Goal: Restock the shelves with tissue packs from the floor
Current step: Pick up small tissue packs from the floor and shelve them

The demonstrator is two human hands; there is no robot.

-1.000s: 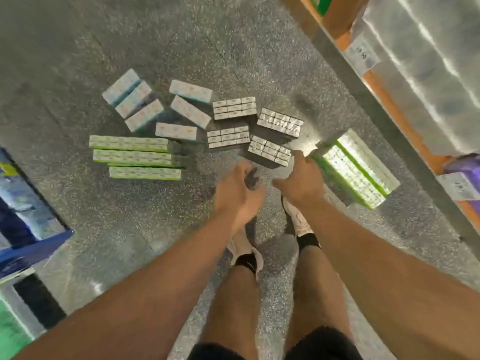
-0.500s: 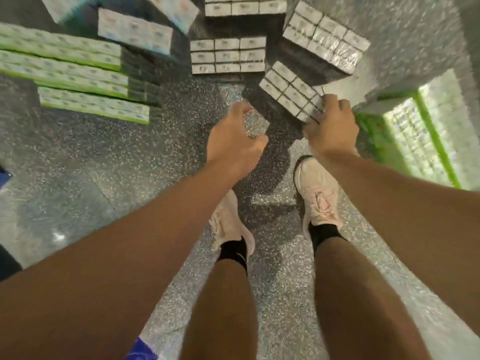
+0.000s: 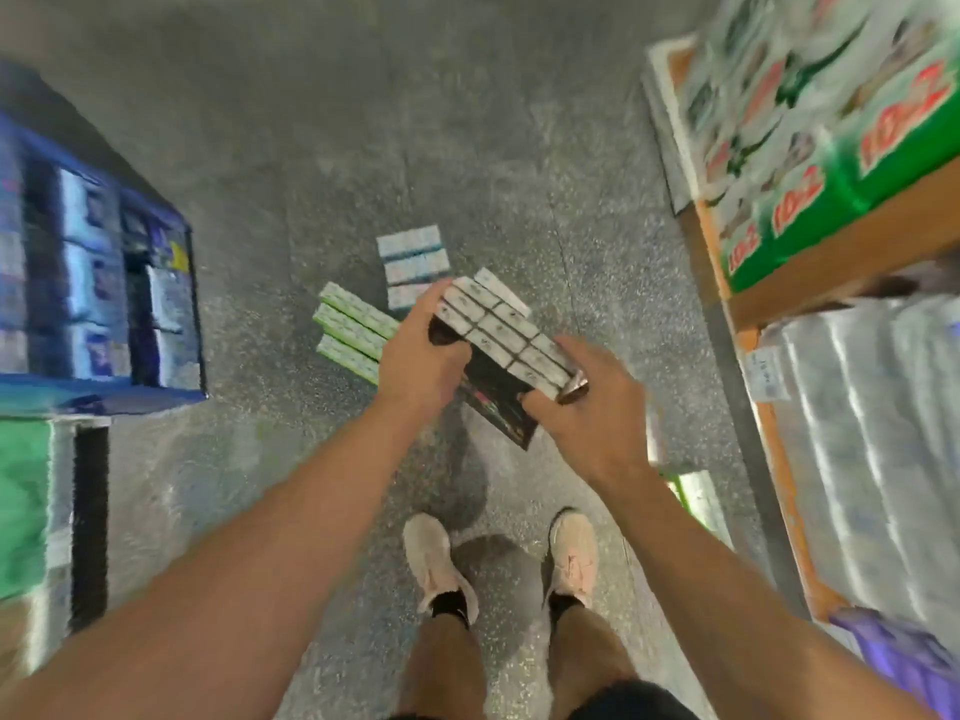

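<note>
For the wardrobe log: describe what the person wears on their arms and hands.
Nothing is worn on either arm: both forearms are bare to the frame's edge, with no sleeves, watch or bands in view. The left hand and right hand are gloveless, with no rings visible.

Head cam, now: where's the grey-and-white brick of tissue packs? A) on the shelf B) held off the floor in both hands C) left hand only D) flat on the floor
B: the grey-and-white brick of tissue packs is gripped by the left hand at one end and the right hand at the other, above the speckled grey floor.
</note>
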